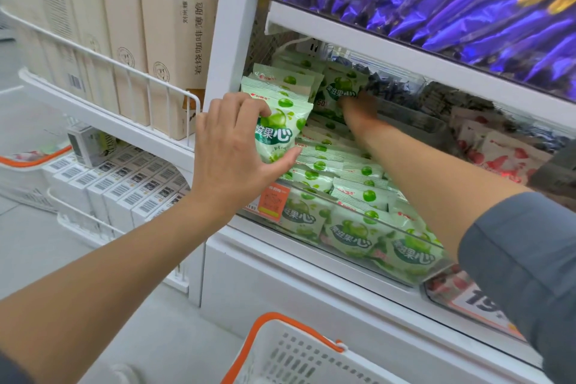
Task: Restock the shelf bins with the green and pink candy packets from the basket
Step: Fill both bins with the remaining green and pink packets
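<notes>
The green packets [277,125] stand upright at the left end of the clear bin [389,224], close to the white shelf post [230,40]. At least three are stacked face to face. The left hand [237,146] grips them, its fingers [246,104] curled over the top edge and the thumb hooked under the bottom. The right hand [358,106] reaches toward the back of the bin, against a single back packet [338,89] of the same green kind. Its fingers are blurred and partly hidden, so whether they grip it cannot be told.

Inside the bin, loose packets [339,165] lie flat in overlapping rows, too many to count, piled about level with the front rim. A narrow gap lies between the held stack and the back packet. The upper shelf board [405,50] hangs low over the back of the bin.

An orange price tag [271,199] is fixed to the bin's front left corner. Right of the bin, pink packets [505,156] fill the neighbouring compartment. Above the bin lie purple wrappers [467,3]. Left of the bin stand beige boxes [174,56] behind a wire rail. Below the bin is one white basket [299,352] with an orange handle.
</notes>
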Available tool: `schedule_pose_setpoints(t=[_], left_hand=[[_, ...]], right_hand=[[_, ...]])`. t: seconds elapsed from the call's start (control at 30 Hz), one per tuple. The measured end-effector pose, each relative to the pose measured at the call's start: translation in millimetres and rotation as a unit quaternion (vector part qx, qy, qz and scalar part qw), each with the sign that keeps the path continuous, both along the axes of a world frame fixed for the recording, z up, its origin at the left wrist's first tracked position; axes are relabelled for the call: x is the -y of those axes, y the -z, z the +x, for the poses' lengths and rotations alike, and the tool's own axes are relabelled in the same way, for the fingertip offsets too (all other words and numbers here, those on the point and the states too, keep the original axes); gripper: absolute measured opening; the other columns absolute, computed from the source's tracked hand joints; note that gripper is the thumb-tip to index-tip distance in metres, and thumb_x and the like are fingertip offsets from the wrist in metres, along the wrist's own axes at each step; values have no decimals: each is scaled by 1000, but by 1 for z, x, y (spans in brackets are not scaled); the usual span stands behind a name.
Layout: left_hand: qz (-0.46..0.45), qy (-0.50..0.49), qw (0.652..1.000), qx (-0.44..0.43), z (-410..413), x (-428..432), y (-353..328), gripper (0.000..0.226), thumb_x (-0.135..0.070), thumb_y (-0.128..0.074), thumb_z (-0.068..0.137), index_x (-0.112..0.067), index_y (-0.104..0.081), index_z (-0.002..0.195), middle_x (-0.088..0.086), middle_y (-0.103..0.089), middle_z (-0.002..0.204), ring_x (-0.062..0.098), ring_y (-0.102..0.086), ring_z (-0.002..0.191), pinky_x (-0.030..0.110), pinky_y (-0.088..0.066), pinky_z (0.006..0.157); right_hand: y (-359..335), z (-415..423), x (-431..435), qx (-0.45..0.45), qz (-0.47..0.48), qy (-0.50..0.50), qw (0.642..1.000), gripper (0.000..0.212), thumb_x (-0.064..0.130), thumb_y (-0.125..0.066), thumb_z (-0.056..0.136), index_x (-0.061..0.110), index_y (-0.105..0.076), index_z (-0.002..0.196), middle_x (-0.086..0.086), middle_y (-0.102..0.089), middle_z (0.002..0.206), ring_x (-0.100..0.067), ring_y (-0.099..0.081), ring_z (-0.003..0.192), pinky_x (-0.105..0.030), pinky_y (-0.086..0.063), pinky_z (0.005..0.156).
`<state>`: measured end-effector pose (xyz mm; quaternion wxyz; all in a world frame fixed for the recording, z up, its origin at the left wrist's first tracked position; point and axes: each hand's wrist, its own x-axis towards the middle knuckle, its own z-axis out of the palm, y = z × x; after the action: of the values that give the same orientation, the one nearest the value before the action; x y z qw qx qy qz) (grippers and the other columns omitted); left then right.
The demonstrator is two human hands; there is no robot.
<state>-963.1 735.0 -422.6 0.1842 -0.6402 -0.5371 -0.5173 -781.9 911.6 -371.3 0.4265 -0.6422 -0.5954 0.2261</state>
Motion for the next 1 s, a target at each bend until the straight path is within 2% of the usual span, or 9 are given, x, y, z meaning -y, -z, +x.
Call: schedule_pose_setpoints(t=[0.1, 0.2, 0.37, 0.5, 0.63, 0.77, 0.87, 0.93, 1.0], left_hand=[[-2, -2, 1000, -3, 1, 2, 0, 51, -55, -68, 76, -12, -57, 102, 5, -54, 102, 24, -49, 94, 39, -38, 81], [-2, -10, 1000, -3, 5, 10, -2, 46, -51, -67, 78, -13, -57, 100, 3, -54, 100, 23, -48, 92, 36, -35, 80], [-31, 44, 998, 42, 37, 41, -18, 21, -29, -64, 82, -13, -51, 85, 1, -48, 74, 22, -46, 70, 36, -40, 63], [-183, 89, 967, 152, 90, 84, -24, 17, -27, -62, 84, -19, -48, 77, -1, -47, 56, 21, -48, 58, 37, -39, 54], [-378, 101, 898, 199, 132, 119, 11, 22, -31, -65, 78, -21, -50, 65, -6, -54, 59, 19, -55, 65, 30, -38, 56], [-588, 164, 786, 98, 158, 136, 70, 19, -33, -65, 86, -21, -62, 71, -2, -65, 78, 20, -61, 77, 28, -45, 66], [-699, 209, 684, -13, 170, 148, 121, 15, -14, -59, 91, -6, -72, 91, 12, -70, 106, 27, -67, 98, 24, -47, 70], [-724, 172, 656, -128, 178, 160, 152, 21, -14, -54, 92, -8, -71, 104, 10, -68, 111, 24, -63, 99, 24, -48, 74], [-732, 137, 641, -185, 181, 171, 178, 24, -19, -49, 94, -14, -69, 107, 6, -66, 110, 20, -58, 92, 27, -49, 81]], right_hand=[[2, 4, 5, 12, -31, 11, 999, 62, 23, -51, 93, 8, -29, 150, -10, -43, 146, -27, -49, 127, -25, -41, 88], [2, 10, 15, 59, -32, 34, 997, 63, 31, -53, 92, 10, -33, 148, -10, -39, 150, -29, -44, 133, -31, -41, 104], [-7, 27, 82, 141, 81, -13, 987, 39, 18, -58, 88, 9, -57, 126, -10, -61, 123, -24, -57, 110, -28, -45, 88], [-11, 50, 167, 143, 207, -96, 963, 19, 8, -57, 81, 13, -70, 95, 3, -61, 84, 2, -48, 67, -19, -38, 70], [36, 80, 247, 153, 229, -146, 950, 15, 1, -57, 78, 9, -67, 84, 2, -59, 79, 1, -42, 60, -14, -36, 64], [129, 116, 300, 179, 38, -179, 967, 17, 7, -55, 84, 11, -69, 94, -2, -65, 92, -14, -55, 76, -32, -48, 73], [202, 148, 331, 186, -137, -194, 953, 22, 10, -53, 86, 14, -69, 100, -3, -69, 99, -22, -62, 90, -37, -51, 82], [251, 167, 351, 183, -271, -186, 926, 22, 10, -53, 87, 14, -67, 103, -5, -68, 104, -25, -62, 95, -38, -51, 87], [298, 177, 373, 199, -405, -218, 865, 23, 8, -51, 91, 9, -66, 108, -9, -63, 115, -28, -61, 101, -37, -50, 87]])
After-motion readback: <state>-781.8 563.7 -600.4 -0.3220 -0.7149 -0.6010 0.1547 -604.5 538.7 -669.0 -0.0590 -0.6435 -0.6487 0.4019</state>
